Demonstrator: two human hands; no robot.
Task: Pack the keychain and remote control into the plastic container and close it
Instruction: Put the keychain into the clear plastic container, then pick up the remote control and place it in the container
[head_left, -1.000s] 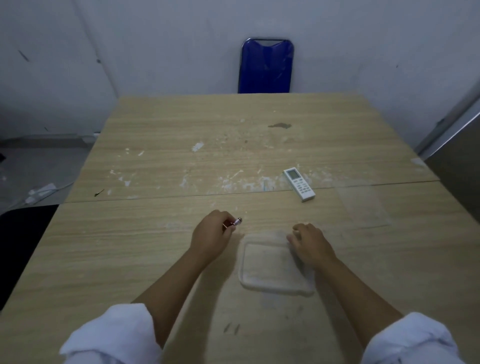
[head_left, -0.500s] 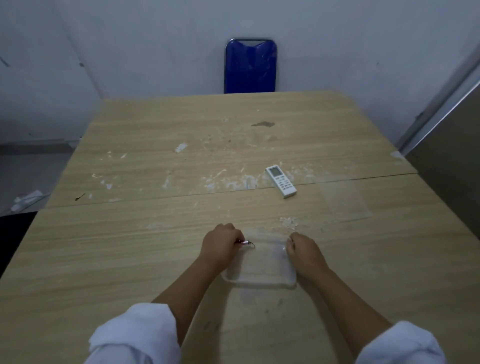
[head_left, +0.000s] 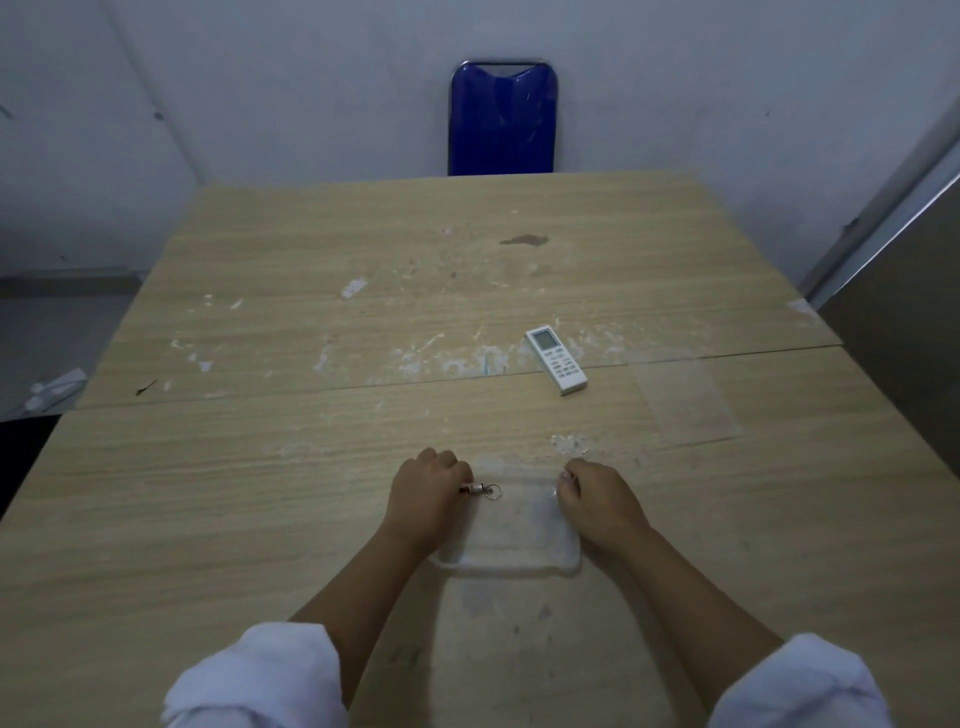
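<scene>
A clear plastic container (head_left: 511, 556) sits open on the wooden table (head_left: 260, 493) in front of me. My left hand (head_left: 423, 501) is closed on a small metal keychain (head_left: 483, 489), whose ring pokes out over the container's left side. At the container's right rim, my right hand (head_left: 597, 501) grips the edge. A white remote control (head_left: 555, 359) lies face up farther back and to the right, apart from both hands. A clear flat sheet (head_left: 685, 400), which may be the lid, lies right of the remote.
A blue chair (head_left: 503, 119) stands at the table's far edge against the wall. A grey panel (head_left: 904, 322) rises beside the table's right edge. White paint flecks and a dark stain mark the tabletop.
My left hand has carried the keychain down and right, from beside the container's far left corner to over its left side. My right hand has stayed on the right rim.
</scene>
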